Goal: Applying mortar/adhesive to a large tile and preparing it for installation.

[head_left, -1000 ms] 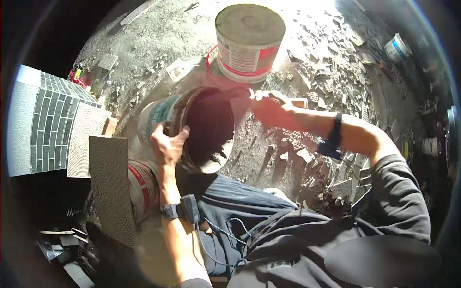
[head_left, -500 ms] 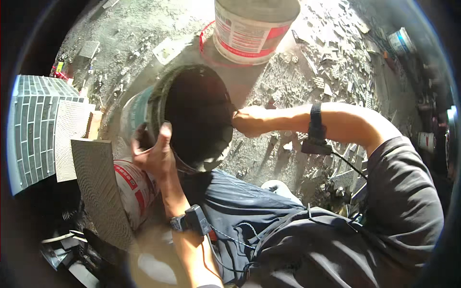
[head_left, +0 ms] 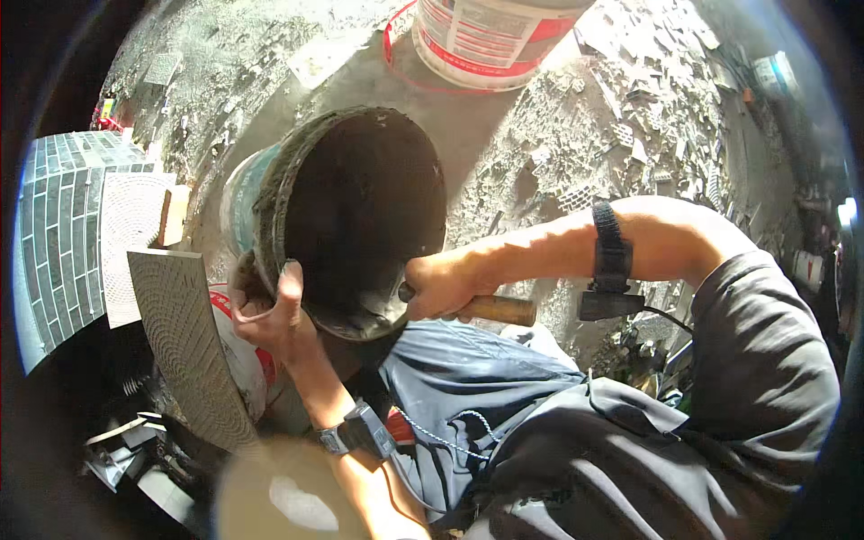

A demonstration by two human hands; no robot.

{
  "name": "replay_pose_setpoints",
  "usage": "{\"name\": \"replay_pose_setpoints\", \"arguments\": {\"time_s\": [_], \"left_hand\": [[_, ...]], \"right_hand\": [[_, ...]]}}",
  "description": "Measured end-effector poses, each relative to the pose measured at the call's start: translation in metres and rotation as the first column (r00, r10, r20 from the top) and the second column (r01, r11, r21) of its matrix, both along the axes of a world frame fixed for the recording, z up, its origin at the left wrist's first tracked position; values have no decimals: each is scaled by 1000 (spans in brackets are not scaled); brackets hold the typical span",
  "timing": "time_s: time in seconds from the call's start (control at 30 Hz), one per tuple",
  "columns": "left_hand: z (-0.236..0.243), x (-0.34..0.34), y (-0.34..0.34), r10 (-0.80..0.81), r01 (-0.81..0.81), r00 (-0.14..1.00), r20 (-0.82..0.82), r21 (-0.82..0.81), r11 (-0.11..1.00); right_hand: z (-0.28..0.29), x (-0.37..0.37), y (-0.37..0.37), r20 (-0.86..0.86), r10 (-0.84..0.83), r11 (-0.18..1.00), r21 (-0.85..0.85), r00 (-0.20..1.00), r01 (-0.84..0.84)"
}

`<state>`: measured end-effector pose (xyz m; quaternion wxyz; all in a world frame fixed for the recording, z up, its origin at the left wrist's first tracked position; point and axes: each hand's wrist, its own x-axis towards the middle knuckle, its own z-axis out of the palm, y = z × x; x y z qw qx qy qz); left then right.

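A dirty dark bucket (head_left: 270,189) is tilted toward me, its black inside facing the camera. My left hand (head_left: 270,306) grips the bucket's near rim at the lower left. At the lower right of the rim, my right hand (head_left: 441,288) is closed around a tool with a wooden handle (head_left: 499,310). The tool's working end reaches into the bucket and is hidden in the dark. Both wrists wear black straps.
A white and red bucket (head_left: 490,40) stands beyond on the rubble-strewn floor (head_left: 630,135). At left lie a sheet of green mosaic tiles (head_left: 54,234), a combed tile (head_left: 184,342) and a white tub (head_left: 238,360). My knees fill the lower right.
The view has come closer to the dark bucket. My right hand dropped from the bucket's upper right to its lower rim, where the wooden handle shows. My left hand kept its grip on the rim.
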<state>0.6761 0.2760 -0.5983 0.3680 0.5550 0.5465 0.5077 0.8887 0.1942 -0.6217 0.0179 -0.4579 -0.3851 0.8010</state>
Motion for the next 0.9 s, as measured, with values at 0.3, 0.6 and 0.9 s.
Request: {"name": "replay_pose_setpoints", "arguments": {"time_s": [0.3, 0.6, 0.9], "left_hand": [[13, 0, -16, -212, 215, 964, -163, 0, 977], [15, 61, -2, -188, 199, 933, -308, 3, 980], [3, 19, 22, -137, 134, 987, -86, -34, 990]], "right_hand": [[62, 12, 53, 128, 49, 944, 319, 991, -88], [-63, 42, 100, 965, -154, 351, 254, 212, -901], [-197, -6, 87, 607, -161, -265, 733, 778, -627]]}}
